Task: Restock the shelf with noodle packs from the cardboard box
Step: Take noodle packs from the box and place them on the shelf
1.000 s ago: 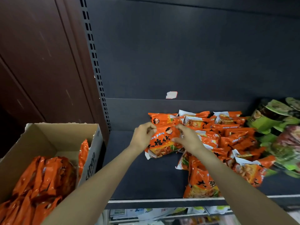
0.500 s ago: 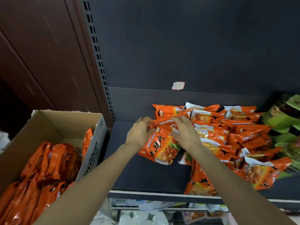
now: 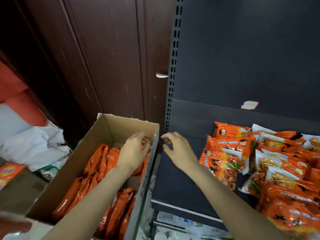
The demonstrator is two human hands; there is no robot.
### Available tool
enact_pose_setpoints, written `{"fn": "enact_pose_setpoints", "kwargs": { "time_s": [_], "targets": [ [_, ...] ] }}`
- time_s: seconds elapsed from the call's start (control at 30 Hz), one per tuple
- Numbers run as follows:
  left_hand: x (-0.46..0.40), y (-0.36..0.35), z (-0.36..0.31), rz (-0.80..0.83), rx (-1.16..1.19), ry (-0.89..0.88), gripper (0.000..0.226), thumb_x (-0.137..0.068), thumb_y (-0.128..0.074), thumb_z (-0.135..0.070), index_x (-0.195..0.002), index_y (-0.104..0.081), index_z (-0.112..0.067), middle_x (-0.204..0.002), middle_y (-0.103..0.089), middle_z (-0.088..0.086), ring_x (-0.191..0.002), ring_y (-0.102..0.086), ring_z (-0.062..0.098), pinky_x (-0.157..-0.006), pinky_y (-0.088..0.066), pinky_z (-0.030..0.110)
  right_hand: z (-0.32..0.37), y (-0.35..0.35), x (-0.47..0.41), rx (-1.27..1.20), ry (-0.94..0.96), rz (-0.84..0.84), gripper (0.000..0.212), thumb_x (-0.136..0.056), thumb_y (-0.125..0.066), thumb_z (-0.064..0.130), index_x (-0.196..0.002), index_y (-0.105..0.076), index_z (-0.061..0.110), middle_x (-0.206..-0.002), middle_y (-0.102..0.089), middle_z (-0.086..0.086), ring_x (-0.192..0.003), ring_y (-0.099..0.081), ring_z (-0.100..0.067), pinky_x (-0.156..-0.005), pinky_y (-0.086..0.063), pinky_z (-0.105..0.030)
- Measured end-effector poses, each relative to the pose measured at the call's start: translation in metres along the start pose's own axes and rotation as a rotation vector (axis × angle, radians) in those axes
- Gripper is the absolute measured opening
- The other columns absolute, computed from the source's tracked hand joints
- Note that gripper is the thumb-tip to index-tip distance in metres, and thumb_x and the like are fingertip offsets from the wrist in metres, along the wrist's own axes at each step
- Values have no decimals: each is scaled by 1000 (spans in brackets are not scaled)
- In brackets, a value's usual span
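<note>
A: Where do the noodle packs sit relative to the hands?

B: The next ones stand on edge in the cardboard box, left of the shelf. The orange noodle packs in the box run in rows, their long axes pointing from the near end toward the far wall. The left hand is already inside, over the far end of those rows, close to the right-hand wall of the box.

A: And the other hand?

B: The right hand is outside the box, over the bare dark part of the shelf, just beside the box's right wall. The stocked noodle packs on the shelf lie well to its right, overlapping flat.

A: So the left one is nearer?

B: Clearly. The packs lie directly beneath its palm and fingers; the right hand would have to cross the wall to reach them.

A: Is either hand holding anything?

B: The left hand's fingers curve downward, with a bit of orange showing at the fingertips. It touches the tops of the packs, but I cannot tell whether it has one pinched. The right hand holds nothing; its fingers are loosely bent and spread, thumb apart.

A: Poses?

B: The left forearm slants up from the lower left, wrist bent down into the box. The right forearm comes from the lower right, palm down, fingers pointing left toward the box. I judge a pack would be lifted straight up.
</note>
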State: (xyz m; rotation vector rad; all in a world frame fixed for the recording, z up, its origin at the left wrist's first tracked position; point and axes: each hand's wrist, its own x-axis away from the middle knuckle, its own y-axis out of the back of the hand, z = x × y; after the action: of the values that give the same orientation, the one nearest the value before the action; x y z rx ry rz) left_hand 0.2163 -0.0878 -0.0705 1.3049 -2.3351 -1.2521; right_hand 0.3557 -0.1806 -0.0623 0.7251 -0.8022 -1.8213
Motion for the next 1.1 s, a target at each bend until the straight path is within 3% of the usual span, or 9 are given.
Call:
{"fn": "enact_pose_setpoints", "kwargs": {
  "time_s": [0.17, 0.33, 0.53, 0.67, 0.77, 0.87, 0.93, 1.0, 1.1],
  "targets": [
    [-2, 48, 87, 53, -61, 85, 20, -84, -57, -7, -104, -62, -11, -92, -60, 4, -86, -61, 23, -80, -47, 29, 57, -61, -31, -1, -31, 86, 30, -92, -53, 15, -122, -55, 18, -114, -52, 0, -106, -54, -18, -91, -46, -32],
    [-10, 66, 151, 214, -88, 91, 29, -88, -57, -14, -117, -58, -11, -107, -56, 5, -106, -57, 22, -89, -39, 21, 78, -124, -55, 56, -177, 220, 45, -92, -55, 17, -135, -44, 15, -136, -44, -7, -127, -41, -21, -106, -36, -33],
    [-21, 49, 190, 476, -143, 123, 56, -89, -60, -23, -140, -38, -14, -144, -37, 9, -134, -34, 26, -110, -30, 32, 67, -179, -69, 117, -399, 309, 67, -92, -56, 17, -149, -21, 18, -154, -19, -11, -141, -19, -29, -116, -22, -39],
    [-25, 31, 209, 618, -169, 157, 72, -90, -60, -33, -149, -23, -16, -157, -14, 7, -146, -6, 22, -119, -13, 34, 54, -199, -73, 176, -460, 386, 70, -90, -56, 8, -149, -21, 23, -150, -26, -13, -138, -28, -30, -114, -28, -40],
    [-26, 25, 216, 612, -173, 116, 69, -91, -57, -37, -148, -24, -17, -157, -15, 3, -146, 0, 21, -119, -9, 35, 48, -205, -74, 265, -464, 401, 75, -86, -55, -5, -148, -24, 23, -152, -20, -10, -140, -23, -32, -114, -28, -43],
    [-25, 23, 220, 550, -266, 55, 64, -90, -56, -40, -146, -31, -19, -155, -23, 2, -145, -5, 21, -118, -14, 37, 45, -209, -75, 337, -458, 380, 69, -88, -52, -5, -147, -27, 21, -150, -16, -12, -138, -23, -33, -114, -27, -42],
    [-25, 21, 222, 491, -331, 20, 59, -90, -55, -41, -142, -37, -21, -151, -30, 1, -143, -12, 22, -116, -17, 35, 45, -207, -75, 380, -457, 350, 58, -92, -49, 0, -144, -30, 18, -142, -28, -16, -127, -39, -30, -108, -36, -35],
    [-28, 20, 220, 422, -340, 3, 53, -91, -54, -39, -139, -42, -21, -146, -37, 1, -139, -19, 22, -113, -20, 34, 46, -201, -78, 446, -428, 315, 45, -93, -43, -3, -134, -40, 14, -125, -49, -15, -110, -55, -28, -92, -47, -33],
    [-35, 16, 219, 375, -318, -15, 46, -93, -52, -35, -135, -46, -21, -140, -42, 1, -132, -28, 21, -107, -27, 33, 52, -193, -84, 541, -357, 262, 29, -92, -40, -2, -115, -52, 12, -111, -60, -11, -101, -60, -29, -80, -50, -36]
  ]
}}
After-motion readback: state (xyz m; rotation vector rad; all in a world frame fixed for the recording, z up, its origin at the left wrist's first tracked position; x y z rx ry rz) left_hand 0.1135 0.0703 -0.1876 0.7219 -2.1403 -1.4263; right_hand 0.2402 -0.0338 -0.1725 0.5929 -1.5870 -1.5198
